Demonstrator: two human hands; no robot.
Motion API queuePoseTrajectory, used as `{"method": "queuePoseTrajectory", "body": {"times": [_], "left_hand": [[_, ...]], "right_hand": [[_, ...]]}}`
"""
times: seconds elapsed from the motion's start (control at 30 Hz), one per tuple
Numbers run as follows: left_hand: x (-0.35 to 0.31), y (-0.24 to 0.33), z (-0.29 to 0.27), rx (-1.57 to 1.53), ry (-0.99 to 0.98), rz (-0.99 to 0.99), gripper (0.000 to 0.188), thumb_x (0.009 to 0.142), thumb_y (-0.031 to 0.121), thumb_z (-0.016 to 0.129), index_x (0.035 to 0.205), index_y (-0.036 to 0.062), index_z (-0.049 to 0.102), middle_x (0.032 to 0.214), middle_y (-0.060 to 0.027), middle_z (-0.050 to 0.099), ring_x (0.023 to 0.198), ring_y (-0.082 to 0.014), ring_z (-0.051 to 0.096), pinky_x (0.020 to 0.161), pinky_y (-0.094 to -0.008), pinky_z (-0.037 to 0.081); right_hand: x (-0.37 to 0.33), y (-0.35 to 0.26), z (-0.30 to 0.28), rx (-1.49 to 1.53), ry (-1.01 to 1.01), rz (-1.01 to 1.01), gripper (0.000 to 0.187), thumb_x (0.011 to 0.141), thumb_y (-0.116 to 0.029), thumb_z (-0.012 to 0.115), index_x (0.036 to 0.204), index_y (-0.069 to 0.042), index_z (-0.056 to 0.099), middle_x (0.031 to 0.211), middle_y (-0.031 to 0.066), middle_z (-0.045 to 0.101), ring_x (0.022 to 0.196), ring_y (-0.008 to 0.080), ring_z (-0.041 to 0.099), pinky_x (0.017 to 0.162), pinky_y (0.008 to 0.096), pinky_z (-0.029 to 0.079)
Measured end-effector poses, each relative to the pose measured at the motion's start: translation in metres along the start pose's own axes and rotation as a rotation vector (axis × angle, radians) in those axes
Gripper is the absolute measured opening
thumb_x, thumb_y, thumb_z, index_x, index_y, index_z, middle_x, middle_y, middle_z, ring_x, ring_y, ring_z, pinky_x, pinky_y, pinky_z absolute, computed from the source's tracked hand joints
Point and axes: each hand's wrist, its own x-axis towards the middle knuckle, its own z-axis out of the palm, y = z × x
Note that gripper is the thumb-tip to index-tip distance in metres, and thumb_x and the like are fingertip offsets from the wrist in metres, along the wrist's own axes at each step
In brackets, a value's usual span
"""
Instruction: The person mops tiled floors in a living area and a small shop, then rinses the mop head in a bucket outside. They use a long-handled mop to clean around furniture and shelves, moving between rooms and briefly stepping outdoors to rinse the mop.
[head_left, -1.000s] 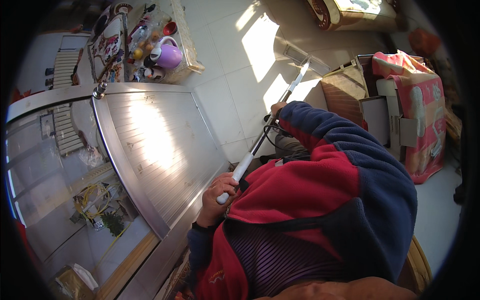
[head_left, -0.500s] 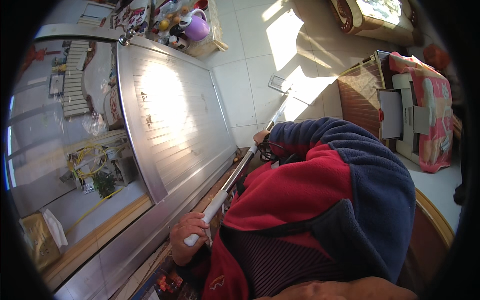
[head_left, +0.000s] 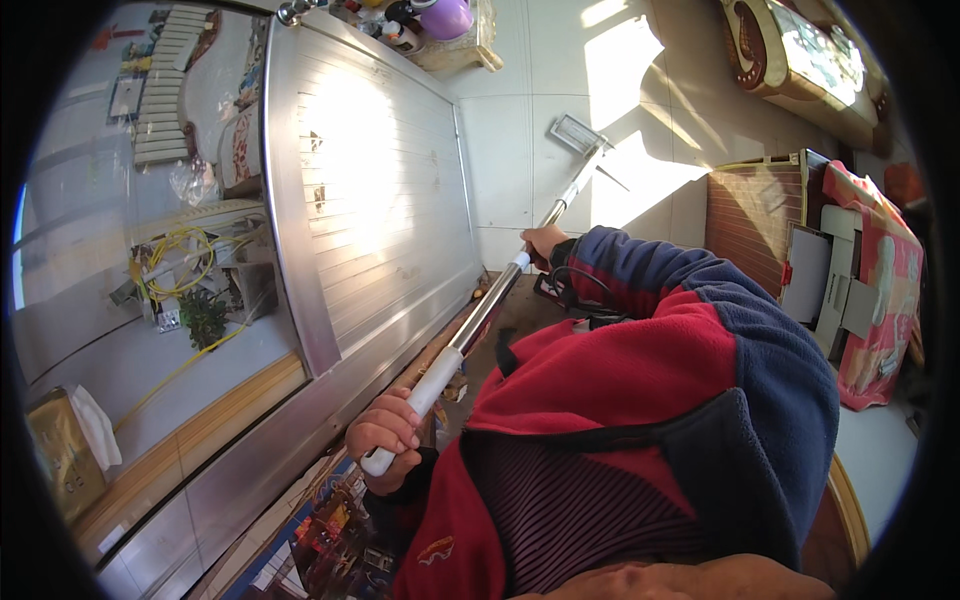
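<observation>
Mop (head_left: 490, 310): slung aslant over the floor (head_left: 500, 205) and shared between two hands, its far end well ahead of both, as I watch from a distance.
Left hand (head_left: 385, 435): wrapped around the white grip (head_left: 437, 385) at the near end, the rounded butt peeking out on the near side of the fist.
Right hand (head_left: 543, 245): closed about the shaft ahead and to the right of the left hand; I cannot make out every finger.
Work so far: under way, I would judge, since both hands have their hold and the tool is reached out over the tiles.
Work left: I cannot tell how much; I make out no mark parting finished tiles from the rest.
Shaft line: the long axis runs on a slant, from the left hand forward and rightward through the right hand to the head, which points away from the body.
Head (head_left: 577, 133): a flat rectangle beyond the right hand and a little to its right, its longer side set across the shaft, beside the sunlight (head_left: 625, 190). Whether it presses flat on the tiles, I cannot say.
Surroundings: a metal door (head_left: 385, 200) to the left of the right hand, a brown box (head_left: 755, 215) well apart to its right.
</observation>
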Motion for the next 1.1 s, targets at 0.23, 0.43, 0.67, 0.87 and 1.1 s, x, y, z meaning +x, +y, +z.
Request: {"method": "queuePoseTrajectory", "body": {"times": [0.23, 0.43, 0.67, 0.87, 1.1], "left_hand": [[0.017, -0.044, 0.018, 0.271, -0.055, -0.179, 0.023, 0.07, 0.005, 0.078, 0.077, 0.0069, 0.056, 0.086, -0.0075, 0.064, 0.097, -0.029, 0.062, 0.089, -0.041, 0.047], [0.0, -0.059, 0.016, 0.411, -0.102, -0.191, 0.023, 0.066, 0.0, 0.078, 0.074, 0.0066, 0.057, 0.089, -0.0079, 0.063, 0.101, -0.0297, 0.061, 0.089, -0.0403, 0.048], [-0.065, -0.02, -0.009, 0.462, -0.109, -0.241, 0.022, 0.064, -0.002, 0.075, 0.073, 0.007, 0.057, 0.087, -0.0072, 0.064, 0.098, -0.0287, 0.062, 0.085, -0.0387, 0.05], [-0.162, 0.017, -0.041, 0.488, -0.112, -0.26, 0.016, 0.068, -0.003, 0.07, 0.074, 0.0053, 0.057, 0.088, -0.0077, 0.064, 0.098, -0.0289, 0.062, 0.085, -0.0384, 0.049], [-0.313, 0.042, -0.076, 0.419, -0.052, -0.286, 0.012, 0.07, 0.001, 0.069, 0.075, 0.003, 0.057, 0.09, -0.0099, 0.065, 0.099, -0.03, 0.062, 0.085, -0.0389, 0.048]], "right_hand": [[0.06, -0.058, 0.018, 0.032, -0.051, -0.091, 0.033, 0.089, -0.032, 0.061, 0.069, -0.006, 0.054, 0.056, 0.0054, 0.052, 0.04, 0.0166, 0.047, 0.037, 0.0303, 0.039], [0.065, -0.068, 0.051, -0.118, -0.037, -0.058, 0.036, 0.089, -0.034, 0.06, 0.073, -0.002, 0.059, 0.058, 0.0077, 0.057, 0.043, 0.0169, 0.052, 0.038, 0.0303, 0.04], [0.068, -0.012, 0.083, -0.313, -0.065, -0.078, 0.039, 0.09, -0.031, 0.053, 0.075, 0.004, 0.061, 0.058, 0.0156, 0.061, 0.041, 0.0225, 0.054, 0.038, 0.036, 0.042], [0.048, 0.077, 0.142, -0.347, -0.149, -0.064, 0.042, 0.088, -0.033, 0.055, 0.066, 0.001, 0.061, 0.056, 0.0125, 0.058, 0.045, 0.0214, 0.054, 0.043, 0.0356, 0.042], [0.014, 0.217, 0.215, -0.554, -0.109, -0.207, 0.04, 0.089, -0.034, 0.052, 0.075, 0.001, 0.066, 0.066, 0.0118, 0.063, 0.056, 0.0221, 0.06, 0.052, 0.0373, 0.046]]}}
